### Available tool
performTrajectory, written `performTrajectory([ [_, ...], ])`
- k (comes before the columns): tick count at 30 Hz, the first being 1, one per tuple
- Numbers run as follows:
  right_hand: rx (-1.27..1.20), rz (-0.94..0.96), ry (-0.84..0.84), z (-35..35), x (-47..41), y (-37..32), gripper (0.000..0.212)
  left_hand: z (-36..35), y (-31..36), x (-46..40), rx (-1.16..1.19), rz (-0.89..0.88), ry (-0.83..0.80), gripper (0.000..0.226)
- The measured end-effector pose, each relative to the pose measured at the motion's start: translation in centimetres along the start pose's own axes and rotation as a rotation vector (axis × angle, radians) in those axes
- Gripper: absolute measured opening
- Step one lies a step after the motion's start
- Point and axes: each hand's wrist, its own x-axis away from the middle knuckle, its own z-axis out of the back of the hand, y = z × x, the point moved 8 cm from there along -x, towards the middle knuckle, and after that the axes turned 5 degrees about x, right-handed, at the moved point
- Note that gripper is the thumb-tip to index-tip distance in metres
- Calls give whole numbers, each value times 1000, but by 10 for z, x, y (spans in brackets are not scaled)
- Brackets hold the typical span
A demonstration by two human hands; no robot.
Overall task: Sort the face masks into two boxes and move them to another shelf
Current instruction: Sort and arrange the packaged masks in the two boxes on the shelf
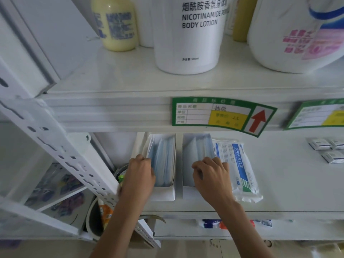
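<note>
Two open white boxes stand side by side on the lower shelf (297, 183), each with blue face masks in it. My left hand (138, 175) grips the left wall of the left box (163, 195), fingers curled over the masks (164, 161). Over the right box (188, 164), my right hand (212, 175) has its fingers bent down onto the masks (202, 148). A sealed plastic pack of masks (240, 170) with blue print lies against the right box's right side, partly under my right hand.
The upper shelf (130, 79) overhangs the boxes and carries a white body lotion bottle (188, 34), a yellow bottle (116, 23) and a large jug (297, 34). Small white cartons (327, 149) lie at the far right. A perforated white upright (61, 146) runs at the left.
</note>
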Motion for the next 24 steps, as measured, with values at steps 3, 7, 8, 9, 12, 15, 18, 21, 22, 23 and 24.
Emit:
performTrajectory([
  [3, -7, -6, 0, 0, 1, 2, 15, -1, 0, -2, -4, 20, -4, 10],
  [7, -42, -16, 1, 2, 1, 2, 13, 4, 0, 0, 79, 5, 63, 31],
  [8, -47, -24, -4, 1, 1, 3, 14, 9, -1, 3, 164, 9, 114, 34],
  [9, -54, -33, -10, 0, 2, 3, 16, 15, -2, 6, 253, 12, 177, 34],
  [12, -88, -58, -10, 0, 3, 5, 30, 33, -1, 15, 404, -1, 353, 34],
  [15, -106, -67, -27, -4, 3, 7, 37, 36, 4, 17, 321, 29, 367, 44],
  [18, -100, -47, -37, -5, 3, 7, 31, 29, 3, 18, 223, 123, 283, 61],
  [21, -80, -53, -27, -5, 3, 8, 28, 28, 4, 24, 201, 168, 291, 84],
  [22, -78, -60, -13, -4, 3, 9, 28, 29, 4, 27, 205, 180, 318, 89],
  [23, -78, -61, 7, -4, 4, 9, 28, 31, 4, 30, 226, 184, 353, 91],
  [24, -79, -56, 25, -3, 4, 9, 27, 32, 5, 33, 269, 177, 394, 92],
])
